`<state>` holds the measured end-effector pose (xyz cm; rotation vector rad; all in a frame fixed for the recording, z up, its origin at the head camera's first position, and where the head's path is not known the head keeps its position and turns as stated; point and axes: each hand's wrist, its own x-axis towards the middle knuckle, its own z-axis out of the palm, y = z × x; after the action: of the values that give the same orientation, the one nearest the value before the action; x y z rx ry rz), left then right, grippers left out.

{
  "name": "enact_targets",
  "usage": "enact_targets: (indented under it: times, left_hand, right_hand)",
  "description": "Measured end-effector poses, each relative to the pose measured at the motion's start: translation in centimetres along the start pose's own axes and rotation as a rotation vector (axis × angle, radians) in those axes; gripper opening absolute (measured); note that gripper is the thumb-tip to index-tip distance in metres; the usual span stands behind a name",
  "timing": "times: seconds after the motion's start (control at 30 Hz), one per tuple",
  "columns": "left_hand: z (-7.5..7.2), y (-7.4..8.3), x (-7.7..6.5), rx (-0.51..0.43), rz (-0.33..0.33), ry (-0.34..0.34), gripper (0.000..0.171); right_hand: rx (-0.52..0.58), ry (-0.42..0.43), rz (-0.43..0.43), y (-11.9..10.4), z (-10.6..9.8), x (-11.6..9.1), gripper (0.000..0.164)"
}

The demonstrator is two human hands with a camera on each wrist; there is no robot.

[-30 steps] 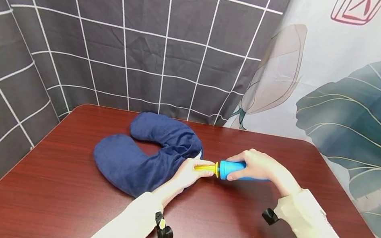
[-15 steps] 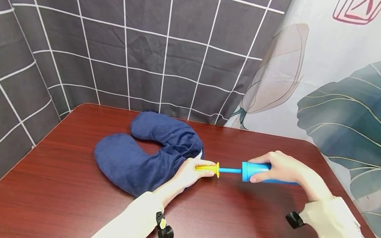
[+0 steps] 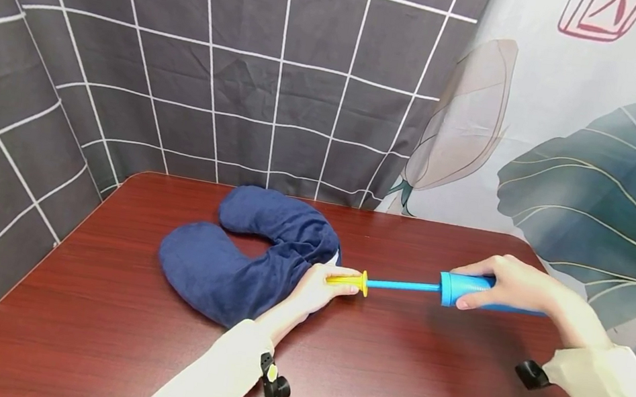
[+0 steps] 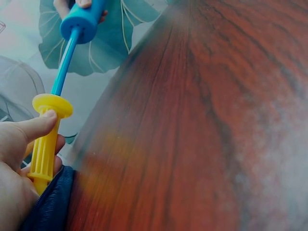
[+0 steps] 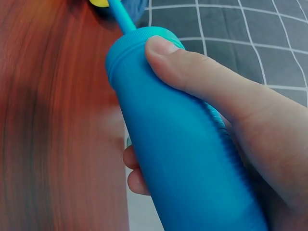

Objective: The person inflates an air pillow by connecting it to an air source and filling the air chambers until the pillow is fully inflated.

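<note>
A hand air pump with a blue barrel (image 5: pixel 178 144) and a yellow handle (image 4: pixel 44 149) is stretched between my hands, its blue rod (image 3: pixel 403 285) drawn well out. My left hand (image 3: pixel 314 287) grips the yellow handle, thumb up near its round flange in the left wrist view. Around the barrel curl the fingers of my right hand (image 3: pixel 519 284), with the thumb along its top by the ribbed collar. Just beside my left hand lies a navy U-shaped neck pillow (image 3: pixel 234 275), wrinkled at its middle; a zipper edge of it shows in the left wrist view.
Everything is over a reddish-brown wooden table (image 3: pixel 377 383). A dark grey cloth with white grid lines (image 3: pixel 236 85) hangs behind and at the left. To the right hangs a pale curtain with leaf prints (image 3: pixel 618 193). Small black cameras sit at both wrists.
My right hand has moved steadily to the right with the blue barrel, so the rod, mostly hidden at first, shows long. The left hand and neck pillow have stayed put.
</note>
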<state>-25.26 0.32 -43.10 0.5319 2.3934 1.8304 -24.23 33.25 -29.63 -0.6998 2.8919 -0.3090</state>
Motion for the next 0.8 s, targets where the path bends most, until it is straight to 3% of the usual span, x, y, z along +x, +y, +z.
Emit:
enact_targets:
  times: [0.37, 0.8]
  left_hand:
    - [0.1, -0.2, 0.0, 0.024, 0.022, -0.005, 0.033]
    - [-0.1, -0.3, 0.3, 0.042, 0.029, -0.014, 0.034]
  right_hand:
    - [0.054, 0.006, 0.012, 1.2, -0.2, -1.1, 0.060]
    - [-0.022, -0.035, -0.005, -1.1, 0.8, 1.3, 0.063]
